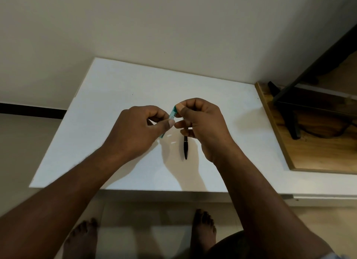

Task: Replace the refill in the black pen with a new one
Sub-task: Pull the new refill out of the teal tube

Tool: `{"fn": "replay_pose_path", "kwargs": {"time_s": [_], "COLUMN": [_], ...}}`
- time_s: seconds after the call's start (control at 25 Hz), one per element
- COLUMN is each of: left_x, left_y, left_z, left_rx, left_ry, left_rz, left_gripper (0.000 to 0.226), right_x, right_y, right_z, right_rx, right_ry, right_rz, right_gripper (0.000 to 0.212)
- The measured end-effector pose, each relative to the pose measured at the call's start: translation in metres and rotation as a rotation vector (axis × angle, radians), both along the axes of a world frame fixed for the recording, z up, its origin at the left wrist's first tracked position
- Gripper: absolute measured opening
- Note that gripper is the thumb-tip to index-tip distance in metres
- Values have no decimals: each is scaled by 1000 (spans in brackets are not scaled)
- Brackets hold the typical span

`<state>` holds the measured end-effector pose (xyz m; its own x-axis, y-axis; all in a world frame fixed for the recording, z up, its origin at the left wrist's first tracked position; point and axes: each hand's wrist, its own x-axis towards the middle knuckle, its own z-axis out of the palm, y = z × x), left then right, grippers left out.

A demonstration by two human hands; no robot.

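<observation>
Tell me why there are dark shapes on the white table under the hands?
In the head view those are shadows: light from above falls on the left hand and right hand, which hold the teal packet, casting soft grey patches on the white table near the black pen. The wide lens also bends edges.

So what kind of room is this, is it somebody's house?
Probably a room in a home, though that is a guess. A plain white table stands against a bare wall, a wooden desk sits beside it, and the person stands barefoot on the floor, one foot showing under the table's edge.
</observation>
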<state>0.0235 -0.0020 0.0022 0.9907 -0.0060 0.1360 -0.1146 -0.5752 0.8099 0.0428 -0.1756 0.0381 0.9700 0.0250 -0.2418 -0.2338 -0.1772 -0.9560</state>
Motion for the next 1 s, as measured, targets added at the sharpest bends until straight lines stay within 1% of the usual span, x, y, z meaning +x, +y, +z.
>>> {"fn": "replay_pose_path", "kwargs": {"time_s": [0.08,0.2,0.28,0.36,0.48,0.52,0.64,0.68,0.72,0.8,0.88,0.96,1.0], "left_x": [0,0,0,-2,-4,-4,-2,-2,-1,0,2,4,5], "left_y": [0,-1,-2,-3,-3,-2,-1,0,1,3,6,8,9], "left_z": [-1,-1,-1,-2,-2,-1,1,1,0,-2,-4,-6,-7], "left_rx": [-18,-36,-30,-20,-20,-29,-56,-56,-50,-20,8,5,-1], "left_ry": [6,12,15,28,47,47,47,43,39,31,35,53,61], "left_rz": [22,17,7,-5,-10,-2,29,44,64,107,146,175,184], "left_gripper": [11,6,4,4,4,6,7,7,6,5,10,12,12], "right_x": [-1,-2,-2,0,9,11,12,11,9,5,-1,-7,-9], "right_y": [1,0,0,-1,-12,-18,-23,-19,-15,-6,1,6,9], "right_z": [0,1,0,0,8,10,10,8,5,-2,-11,-18,-22], "right_rx": [31,83,37,16,85,86,76,33,-61,-337,-569,-714,-745], "right_ry": [24,61,34,-2,-21,-25,-41,-56,-80,-140,-179,-220,-235], "right_rz": [6,16,11,-59,-256,-289,-256,-213,-154,-3,142,252,289], "right_gripper": [10,13,13,13,16,18,18,16,14,13,12,11,13]}}
